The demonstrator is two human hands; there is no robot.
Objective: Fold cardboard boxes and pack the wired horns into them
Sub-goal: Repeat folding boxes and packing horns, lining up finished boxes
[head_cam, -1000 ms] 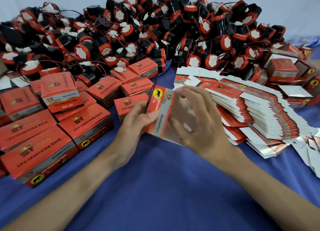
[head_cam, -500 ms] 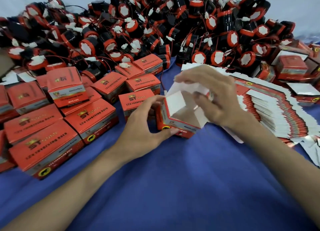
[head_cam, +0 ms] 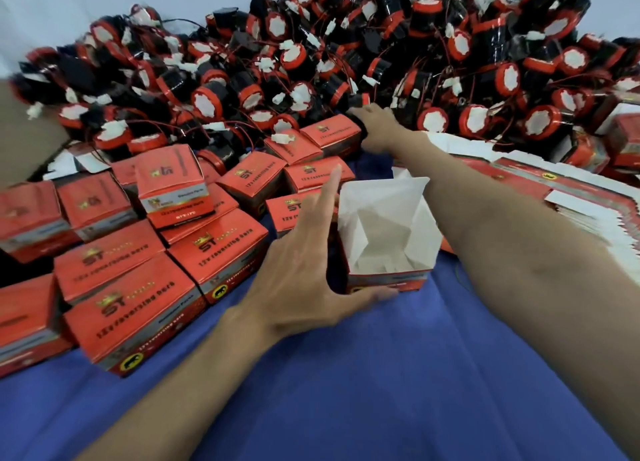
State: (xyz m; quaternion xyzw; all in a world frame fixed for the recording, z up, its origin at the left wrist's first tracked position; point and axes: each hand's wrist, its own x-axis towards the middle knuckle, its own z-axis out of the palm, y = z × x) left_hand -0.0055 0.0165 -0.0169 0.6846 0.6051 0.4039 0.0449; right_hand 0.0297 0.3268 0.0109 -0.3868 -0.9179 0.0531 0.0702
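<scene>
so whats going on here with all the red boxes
A person is packing wired horns into cardboard boxes. Their left hand steadies a folded, open box, empty inside, on the blue cloth. Their right hand reaches to the edge of the horn pile behind; whether it grips one yet is unclear. Closed boxes sit stacked at left, flat unfolded ones at right.

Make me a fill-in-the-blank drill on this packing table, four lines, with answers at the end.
1. The open box standing between the arms holds ____.
2. The right hand reaches to the edge of the pile of ____.
3. The cloth under everything is coloured ____.
4. The unfolded boxes lie fanned out on the person's ____ side.
Missing words: nothing; horns; blue; right.
</scene>
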